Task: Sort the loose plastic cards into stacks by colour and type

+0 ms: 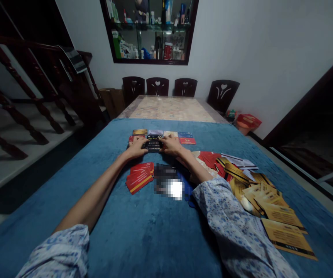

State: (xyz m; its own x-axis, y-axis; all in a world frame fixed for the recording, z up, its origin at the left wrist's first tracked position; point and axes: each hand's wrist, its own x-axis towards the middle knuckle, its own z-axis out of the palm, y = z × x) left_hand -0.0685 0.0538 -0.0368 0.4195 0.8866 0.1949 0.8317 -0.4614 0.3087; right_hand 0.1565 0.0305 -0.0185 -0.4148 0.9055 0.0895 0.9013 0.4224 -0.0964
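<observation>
My left hand point(137, 147) and my right hand point(170, 146) meet the two sides of a black card point(152, 146) with pale print, fingers closed on its edges. It lies low over the blue cloth, by the near side of the laid-out cards. Just beyond my fingers is a row with a gold card point(140, 132), a pale purple card point(155, 132), a whitish card point(170, 133) and a blue card point(185, 134). A red card point(188, 141) sits right of my right hand; another red card point(134, 138) is partly hidden by my left hand.
Nearer me lie fanned red cards point(139, 177) and a pixelated dark patch point(166, 179) beside blue cards point(187, 191). A loose heap of gold cards point(270, 197) spreads along the right. Dark chairs point(157, 86) stand behind the far table end.
</observation>
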